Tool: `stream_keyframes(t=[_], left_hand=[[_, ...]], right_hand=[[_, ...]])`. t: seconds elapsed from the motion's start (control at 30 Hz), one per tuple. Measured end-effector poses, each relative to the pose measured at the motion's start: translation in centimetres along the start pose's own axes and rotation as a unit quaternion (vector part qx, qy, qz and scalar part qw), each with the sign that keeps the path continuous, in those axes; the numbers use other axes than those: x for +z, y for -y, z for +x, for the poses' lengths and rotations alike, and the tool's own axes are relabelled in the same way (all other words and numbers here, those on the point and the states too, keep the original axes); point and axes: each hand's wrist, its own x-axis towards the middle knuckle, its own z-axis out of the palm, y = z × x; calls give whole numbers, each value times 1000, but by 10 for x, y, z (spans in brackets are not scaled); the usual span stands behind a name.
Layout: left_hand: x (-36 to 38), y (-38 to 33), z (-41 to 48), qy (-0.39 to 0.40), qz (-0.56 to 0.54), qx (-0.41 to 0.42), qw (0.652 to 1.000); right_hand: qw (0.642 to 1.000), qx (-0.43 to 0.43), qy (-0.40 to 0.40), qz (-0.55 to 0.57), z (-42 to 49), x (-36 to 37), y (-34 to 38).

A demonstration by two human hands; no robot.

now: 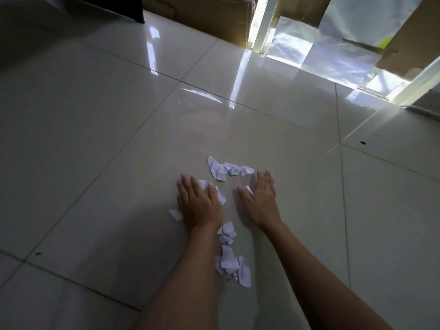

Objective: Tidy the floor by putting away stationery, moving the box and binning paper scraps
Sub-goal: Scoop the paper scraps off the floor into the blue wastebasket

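Two hands lying flat, fingers straight | left hand (198, 201), right hand (260, 198) pressing paper scraps (228, 170) | floor (95, 139)

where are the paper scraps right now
In the head view, the paper scraps lie on the floor at lower centre, between and just beyond the left hand and right hand.

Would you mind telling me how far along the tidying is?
No stationery shows on the floor, so that may be done. In hand: the left hand and right hand lie flat among the paper scraps, seemingly gathering them. Left: all scraps are unbinned; no bin in view.
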Motion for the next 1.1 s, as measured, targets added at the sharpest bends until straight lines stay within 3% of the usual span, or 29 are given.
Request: stream_keyframes(t=[0.17,0.3,0.43,0.53,0.63,0.7,0.8,0.9,1.0,1.1], left_hand=[[22,4,-25,13,12,87,996],[13,9,-39,-11,-88,89,992],[-2,32,-31,-119,31,14,992],[-7,32,-26,-76,78,-68,992],[-3,20,-27,-29,50,-73,996],[-1,12,-30,-3,5,-50,999],[-2,4,-41,-31,-53,63,996],[-7,-3,-44,-60,-112,112,986],[-15,-9,-31,-66,-50,109,991],[-30,-9,3,-2,65,113,991]], right_hand=[[999,10,24,18,43,3,6],[990,-91,83,-75,49,15,9],[963,-220,108,-115,17,27,1],[937,-311,93,-131,-25,32,-21],[921,-360,85,-121,-62,28,-43],[937,-332,58,-89,-72,19,-48],[982,-180,-30,-45,-61,4,-44],[998,-64,-20,-12,-37,-8,-29],[993,-88,59,-45,-19,-8,-5],[973,-133,142,-127,-4,0,18]])
